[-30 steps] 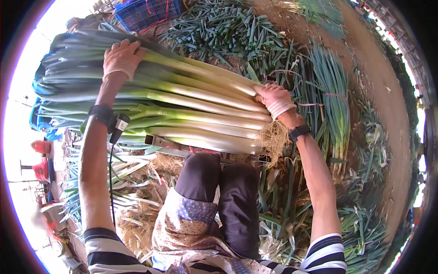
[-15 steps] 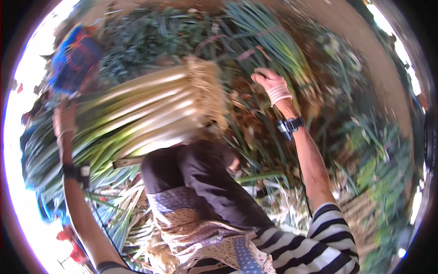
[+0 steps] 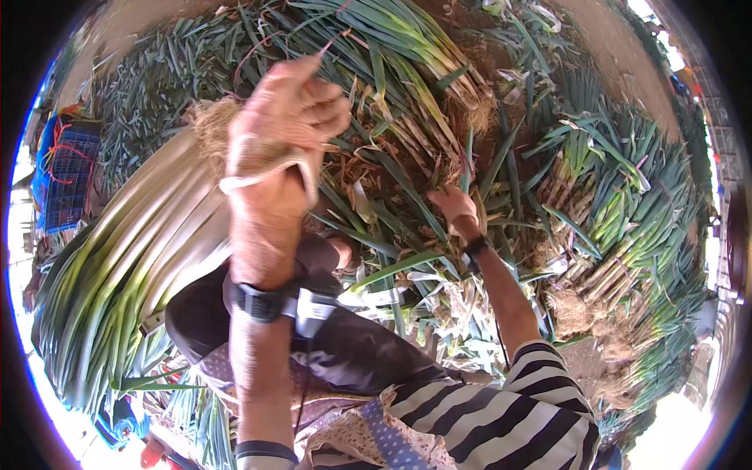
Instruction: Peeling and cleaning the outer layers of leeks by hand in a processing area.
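A thick bundle of long green onions (image 3: 149,211) lies on the left beside my bent knees. Its white stalks angle up to the pale roots (image 3: 211,133), and its leaves fan toward the lower left. My left hand (image 3: 286,117) is raised just right of those roots, fingers curled closed; whatever they may hold does not show clearly. A pink tie strip (image 3: 333,43) appears beyond its fingertips; I cannot tell whether they touch. Lower and to the right, my right hand (image 3: 456,207) reaches into loose onion leaves (image 3: 399,204) with its fingers bent closed, and what is under them is hidden.
Another bundle of green onions (image 3: 439,59) lies at the far middle, roots toward the right. Heaped onions (image 3: 627,243) cover the right side. At the far left stands a blue crate (image 3: 70,180). Peeled leaf scraps (image 3: 454,301) lie near my legs.
My left hand has come off the leafy end of the big bundle and swung right, past its roots. My right hand has lowered toward the loose leaves. The whole view has shifted.
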{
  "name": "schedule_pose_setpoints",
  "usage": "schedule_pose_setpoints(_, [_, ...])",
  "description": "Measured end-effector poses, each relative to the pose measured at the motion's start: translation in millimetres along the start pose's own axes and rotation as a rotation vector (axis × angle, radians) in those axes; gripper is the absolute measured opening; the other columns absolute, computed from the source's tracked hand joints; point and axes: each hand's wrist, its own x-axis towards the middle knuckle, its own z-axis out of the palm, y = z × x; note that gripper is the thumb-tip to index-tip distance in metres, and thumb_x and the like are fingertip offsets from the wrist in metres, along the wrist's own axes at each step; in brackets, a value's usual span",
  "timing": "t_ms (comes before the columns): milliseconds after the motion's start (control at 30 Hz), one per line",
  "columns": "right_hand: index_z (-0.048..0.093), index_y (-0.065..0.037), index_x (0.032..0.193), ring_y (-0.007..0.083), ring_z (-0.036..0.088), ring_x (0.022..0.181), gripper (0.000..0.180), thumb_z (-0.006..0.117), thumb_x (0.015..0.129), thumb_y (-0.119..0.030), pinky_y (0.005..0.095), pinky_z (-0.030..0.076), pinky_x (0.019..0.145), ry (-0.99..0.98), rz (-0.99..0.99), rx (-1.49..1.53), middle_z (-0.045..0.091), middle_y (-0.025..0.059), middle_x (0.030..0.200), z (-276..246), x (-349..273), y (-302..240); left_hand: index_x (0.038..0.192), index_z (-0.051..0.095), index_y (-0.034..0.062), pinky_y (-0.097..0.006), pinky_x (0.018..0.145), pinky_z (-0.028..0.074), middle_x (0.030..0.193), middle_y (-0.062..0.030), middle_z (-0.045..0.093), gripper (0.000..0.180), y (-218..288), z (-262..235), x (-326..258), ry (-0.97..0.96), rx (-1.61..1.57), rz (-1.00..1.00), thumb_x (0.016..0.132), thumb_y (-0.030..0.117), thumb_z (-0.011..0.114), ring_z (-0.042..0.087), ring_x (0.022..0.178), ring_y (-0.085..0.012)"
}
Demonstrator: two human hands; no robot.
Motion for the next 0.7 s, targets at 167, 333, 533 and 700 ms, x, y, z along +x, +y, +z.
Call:
schedule_pose_setpoints(167, [0.053, -0.006, 0.121, 0.0386, 0.056, 0.096, 0.043, 0.056, 0.090, -0.036, 0.0443, 0.047, 0.085, 0.124, 0.110, 0.115, 0.057, 0.0153, 0.115, 9, 95, -10, 0.101, 0.063, 0.0025, -0.031, 0.069, 0.050, 0.083, -0.0087, 0.063, 0.022, -44, -1, -2, 0.470, 0.099, -0.268, 0.088, 0.020, 0.064, 0.061, 0.073, -0.0200])
schedule_pose_setpoints(333, [0.048, -0.004, 0.110, 0.0320, 0.060, 0.094, 0.045, 0.059, 0.089, -0.042, 0.0422, 0.051, 0.079, 0.140, 0.134, -0.280, 0.058, 0.0187, 0.109, 20, 152, -22, 0.101, 0.063, 0.0033, -0.030, 0.068, 0.048, 0.079, -0.0059, 0.061, 0.020, -41, 6, 12, 0.525, 0.218, -0.198, 0.087, 0.018, 0.064, 0.060, 0.072, -0.0182])
schedule_pose_setpoints(533, [0.050, -0.002, 0.107, 0.0288, 0.063, 0.068, 0.049, 0.056, 0.089, -0.047, 0.0408, 0.052, 0.057, 0.199, 0.133, -0.345, 0.063, 0.0180, 0.085, 9, 174, -30, 0.111, 0.060, 0.0030, -0.031, 0.077, 0.047, 0.092, -0.0054, 0.060, 0.027, -48, -1, 17, 0.348, 0.183, -0.256, 0.093, 0.023, 0.058, 0.059, 0.082, -0.0157])
schedule_pose_setpoints(700, [0.062, 0.004, 0.103, 0.0317, 0.065, 0.092, 0.059, 0.071, 0.074, -0.047, 0.0433, 0.050, 0.073, -0.199, 0.223, 0.021, 0.067, 0.0204, 0.098, -29, 173, -43, 0.112, 0.060, 0.0043, -0.031, 0.076, 0.047, 0.095, -0.0056, 0.061, 0.028, -49, -4, 21, 0.409, 0.124, -0.268, 0.094, 0.025, 0.056, 0.060, 0.083, -0.0164])
